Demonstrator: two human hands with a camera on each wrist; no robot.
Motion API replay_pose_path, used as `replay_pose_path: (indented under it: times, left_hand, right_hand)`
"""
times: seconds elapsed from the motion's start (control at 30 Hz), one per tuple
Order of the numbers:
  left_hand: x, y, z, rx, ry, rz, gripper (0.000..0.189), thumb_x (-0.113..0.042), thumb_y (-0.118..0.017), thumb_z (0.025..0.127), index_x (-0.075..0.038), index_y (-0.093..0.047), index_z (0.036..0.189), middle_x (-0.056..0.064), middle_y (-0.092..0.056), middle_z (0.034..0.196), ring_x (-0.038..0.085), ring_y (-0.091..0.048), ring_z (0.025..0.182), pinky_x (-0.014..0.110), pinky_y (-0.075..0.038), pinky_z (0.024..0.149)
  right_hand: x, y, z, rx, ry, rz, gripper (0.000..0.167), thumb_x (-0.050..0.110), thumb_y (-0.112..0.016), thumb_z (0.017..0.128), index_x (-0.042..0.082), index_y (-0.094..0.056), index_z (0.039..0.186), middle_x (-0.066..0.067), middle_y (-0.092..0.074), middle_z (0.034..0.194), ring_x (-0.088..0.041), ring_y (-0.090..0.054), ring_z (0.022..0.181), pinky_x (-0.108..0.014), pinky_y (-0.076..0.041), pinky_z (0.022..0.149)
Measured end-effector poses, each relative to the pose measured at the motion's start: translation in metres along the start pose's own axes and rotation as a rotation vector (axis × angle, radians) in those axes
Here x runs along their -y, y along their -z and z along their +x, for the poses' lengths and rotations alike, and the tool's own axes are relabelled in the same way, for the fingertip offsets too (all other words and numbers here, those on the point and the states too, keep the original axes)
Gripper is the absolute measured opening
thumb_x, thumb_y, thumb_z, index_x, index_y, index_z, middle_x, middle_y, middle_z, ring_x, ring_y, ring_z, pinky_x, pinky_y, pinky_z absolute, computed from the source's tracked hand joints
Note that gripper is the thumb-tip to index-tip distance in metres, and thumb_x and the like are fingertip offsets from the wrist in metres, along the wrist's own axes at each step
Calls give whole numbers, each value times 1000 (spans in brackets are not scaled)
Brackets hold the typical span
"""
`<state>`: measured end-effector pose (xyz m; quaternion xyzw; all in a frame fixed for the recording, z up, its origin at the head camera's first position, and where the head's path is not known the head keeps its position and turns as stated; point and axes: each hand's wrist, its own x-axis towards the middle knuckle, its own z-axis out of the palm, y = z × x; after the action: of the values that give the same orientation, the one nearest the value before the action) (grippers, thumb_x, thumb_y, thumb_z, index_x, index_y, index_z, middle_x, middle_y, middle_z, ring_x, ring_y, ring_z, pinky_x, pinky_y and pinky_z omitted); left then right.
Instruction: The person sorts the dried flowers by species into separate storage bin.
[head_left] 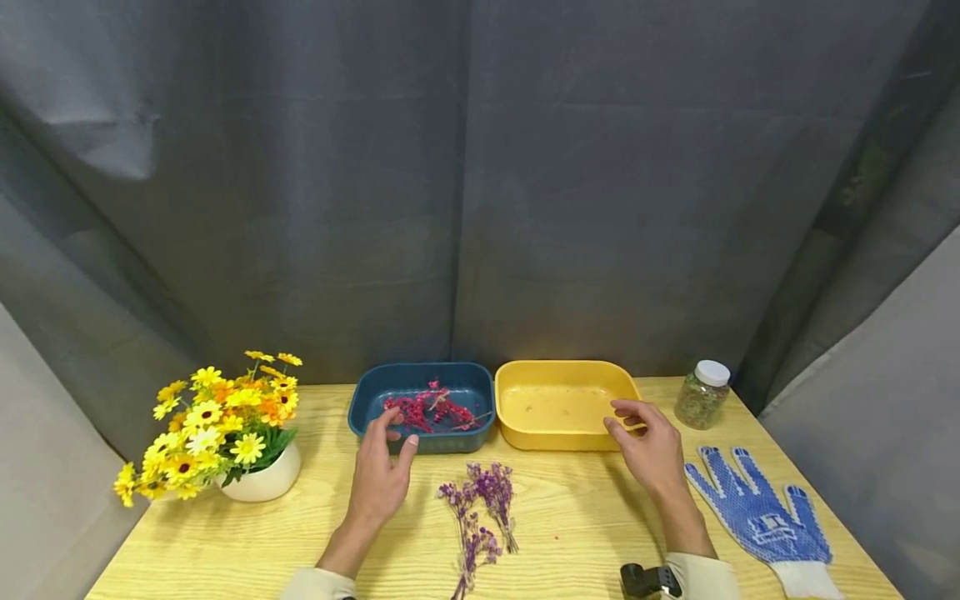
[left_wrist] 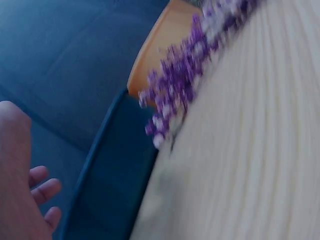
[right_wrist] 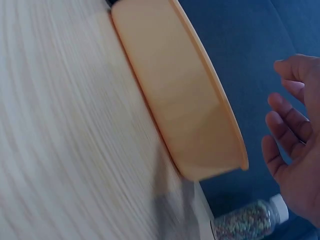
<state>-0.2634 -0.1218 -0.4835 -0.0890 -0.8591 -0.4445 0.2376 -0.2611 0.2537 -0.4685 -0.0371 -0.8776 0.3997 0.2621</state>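
My left hand [head_left: 381,477] hovers at the front left of a dark blue tray [head_left: 366,387], fingers loosely bent and holding nothing. Red dried flower sprigs [head_left: 431,408] lie inside that tray. Beside it stands a yellow tray [head_left: 566,437], with a few tiny specks on its bottom. Over its front right corner is my right hand [head_left: 648,446], relaxed and without anything in its grasp; the right wrist view shows those fingers [right_wrist: 287,125] apart from the tray wall. Between my forearms, purple dried flower bunches [head_left: 491,492] rest on the table, also visible in the left wrist view.
At the left, a white pot [head_left: 266,479] holds yellow and orange flowers [head_left: 217,425]. A white-lidded jar [head_left: 702,396] stands at the back right, with a blue and white work glove [head_left: 765,512] in front of it. Dark curtain [head_left: 465,183] hangs behind the wooden table.
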Motion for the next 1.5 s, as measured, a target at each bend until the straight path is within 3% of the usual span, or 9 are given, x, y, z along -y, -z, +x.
replay_pose_path:
  times: [0.13,0.3,0.43,0.6,0.73,0.9,1.13,1.4,1.5]
  left_hand:
    - [-14,-2,-6,62,-14,-25,47,-26,-59,97,-13,-44,140,5,-57,125,19,-56,104,41,-48,84]
    - [-26,-7,-12,109,-45,-57,48,-26,-58,97,-15,-42,141,5,-56,128,20,-58,107,45,-50,86]
    - [-32,-12,-16,139,-56,-71,49,-27,-59,96,-17,-42,141,3,-56,129,23,-58,111,50,-49,90]
    - [-36,-17,-19,193,-61,-69,50,-29,-60,95,-18,-43,141,0,-56,130,23,-58,114,48,-47,95]
    - [-37,-20,-26,234,-69,-33,51,-29,-60,94,-18,-43,141,0,-56,128,19,-58,110,39,-48,89]
    - [-38,-23,-38,300,-44,18,52,-30,-62,93,-20,-44,140,-6,-56,123,12,-59,95,29,-46,79]
    - [-37,-22,-56,361,-2,161,49,-39,-62,92,-17,-49,133,-3,-58,107,8,-54,84,29,-40,74]
    - [-32,-20,-66,490,123,254,41,-44,-64,88,-22,-54,121,-12,-54,88,3,-44,65,26,-35,63]
    - [-31,-20,-70,513,131,286,39,-44,-66,86,-24,-54,117,-15,-52,78,2,-43,59,26,-34,60]
  right_hand:
    - [-10,8,0,-7,-55,-4,33,26,-68,91,10,-65,120,-8,-63,117,-24,-58,104,-34,-45,88]
    - [-22,15,1,29,-98,3,40,29,-65,92,12,-59,128,-13,-54,132,-33,-52,120,-49,-43,95]
    - [-30,15,3,109,-145,-12,52,35,-63,93,13,-50,138,-18,-44,143,-40,-43,131,-55,-41,100]
    - [-39,9,5,235,-227,-17,75,48,-58,93,17,-26,153,-23,-26,155,-43,-36,136,-62,-34,104]
    - [-46,2,4,277,-265,28,83,52,-54,94,17,-12,157,-23,-21,157,-42,-38,135,-61,-34,104]
    - [-50,0,2,325,-305,73,88,55,-50,95,14,-4,157,-25,-29,154,-41,-44,133,-56,-37,105]
    - [-50,0,4,366,-355,70,90,58,-50,94,16,0,157,-26,-30,153,-42,-41,136,-56,-37,107]
    - [-53,0,3,362,-365,76,92,61,-50,92,19,0,157,-24,-30,154,-42,-40,137,-57,-35,107]
    - [-53,0,3,366,-363,70,91,60,-50,93,18,0,157,-25,-29,154,-42,-39,137,-59,-33,108]
